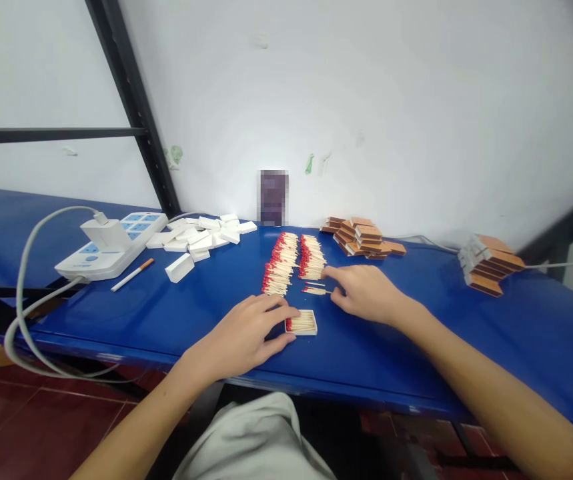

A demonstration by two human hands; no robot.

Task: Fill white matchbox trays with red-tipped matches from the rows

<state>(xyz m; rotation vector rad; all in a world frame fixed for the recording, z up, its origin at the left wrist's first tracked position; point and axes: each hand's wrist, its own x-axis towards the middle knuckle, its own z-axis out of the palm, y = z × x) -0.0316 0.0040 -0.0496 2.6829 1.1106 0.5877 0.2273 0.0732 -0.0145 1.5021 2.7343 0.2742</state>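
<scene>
My left hand (249, 333) grips a small white matchbox tray (315, 323) at its left end, thumb at the near side and fingers over the far side. Red-tipped matches (302, 323) lie side by side in the tray. My right hand (366, 291) is just beyond it, with index finger and thumb apart. Its fingertips are at the tail ends of a few loose matches (315, 290) and the near end of the right row of matches (311, 257). A longer row of matches (280, 263) lies to the left, heads pointing left.
White empty-looking trays (201, 237) are heaped back left. Brown matchbox sleeves (363, 237) are piled back right, with a stack of matchboxes (491, 263) farther right. A cigarette (133, 275) lies near a power strip (116, 250) with a looping cable (22, 267). A wall stands behind the blue table (166, 327).
</scene>
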